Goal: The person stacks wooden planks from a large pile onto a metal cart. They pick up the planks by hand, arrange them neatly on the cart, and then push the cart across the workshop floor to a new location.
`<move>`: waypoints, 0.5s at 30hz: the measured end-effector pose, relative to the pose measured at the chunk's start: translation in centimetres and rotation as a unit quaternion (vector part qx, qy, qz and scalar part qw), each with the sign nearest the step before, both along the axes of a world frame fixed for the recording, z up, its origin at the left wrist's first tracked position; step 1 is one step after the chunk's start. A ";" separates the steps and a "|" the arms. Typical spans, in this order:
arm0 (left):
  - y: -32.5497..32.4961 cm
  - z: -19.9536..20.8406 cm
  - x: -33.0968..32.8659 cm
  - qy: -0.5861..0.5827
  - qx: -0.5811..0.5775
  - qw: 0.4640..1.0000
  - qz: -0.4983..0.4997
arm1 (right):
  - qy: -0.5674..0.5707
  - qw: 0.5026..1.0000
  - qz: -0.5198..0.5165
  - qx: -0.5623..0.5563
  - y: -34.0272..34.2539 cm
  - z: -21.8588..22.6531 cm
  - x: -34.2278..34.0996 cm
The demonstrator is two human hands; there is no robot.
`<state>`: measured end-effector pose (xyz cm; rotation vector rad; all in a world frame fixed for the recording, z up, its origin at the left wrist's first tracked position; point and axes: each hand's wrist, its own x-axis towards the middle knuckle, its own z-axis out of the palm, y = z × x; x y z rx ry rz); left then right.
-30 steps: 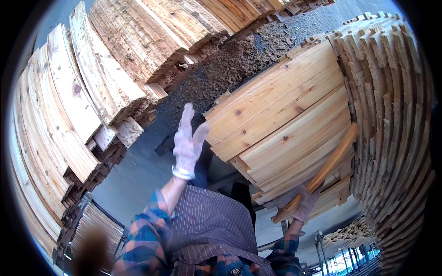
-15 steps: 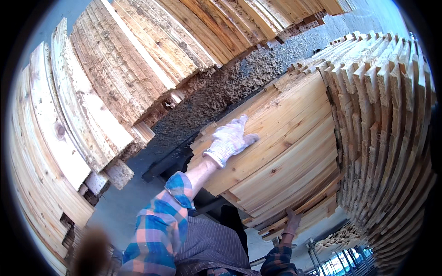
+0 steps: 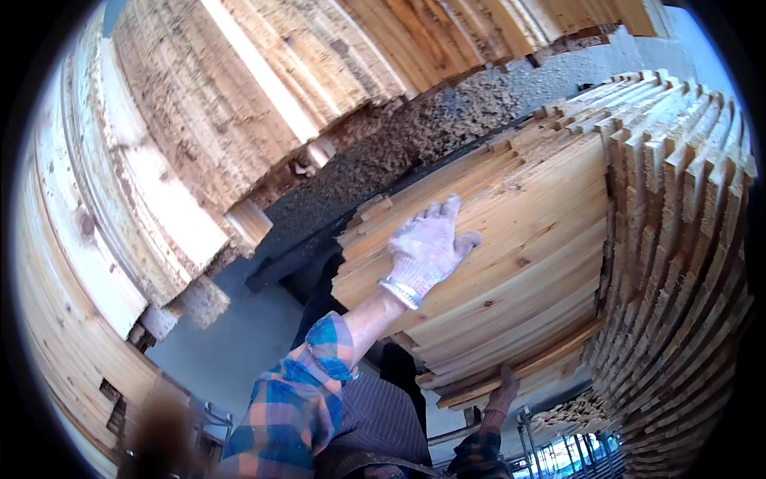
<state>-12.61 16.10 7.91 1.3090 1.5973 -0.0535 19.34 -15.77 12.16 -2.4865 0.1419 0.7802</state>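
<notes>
My left hand [image 3: 427, 249], in a pale knitted glove, lies flat on the light wooden boards [image 3: 527, 227]. Its fingers are straight and the thumb stands apart, with nothing held. These boards are laid side by side in a wide layer, some with dark knots. At the near edge of the layer, my right hand [image 3: 502, 393] has its fingers over a narrow wooden board [image 3: 550, 354]. That hand looks closed on the board's edge; its thumb is hidden. Plaid sleeves cover both arms.
A tall stack of boards [image 3: 662, 239] with jagged ends rises on the right. Thicker rough boards [image 3: 215, 104] are piled at the far left. Sawdust [image 3: 383, 152] covers the ground between. Dark metal bars [image 3: 291, 259] show beneath the layer, and a wood pile [image 3: 570, 413] lies behind.
The view has shifted, with the stacks sitting differently in the picture. My left hand stays flat on the boards, its fingers now more upright. My right hand remains at the near edge.
</notes>
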 end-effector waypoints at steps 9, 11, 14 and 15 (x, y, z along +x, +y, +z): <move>0.4 0.4 -0.1 0.020 -0.019 0.999 -0.025 | 0.027 0.998 0.044 0.022 -1.1 -0.2 0.8; 0.4 0.3 0.6 0.030 -0.013 0.999 -0.021 | 0.047 0.997 0.046 0.033 -1.7 -0.1 1.2; -0.2 -2.1 1.3 0.047 0.074 0.996 -0.016 | 0.066 0.996 0.038 0.038 -1.9 0.2 1.5; 0.7 -1.7 1.6 0.060 0.087 0.994 -0.011 | 0.061 0.996 0.047 0.053 -1.0 0.9 0.8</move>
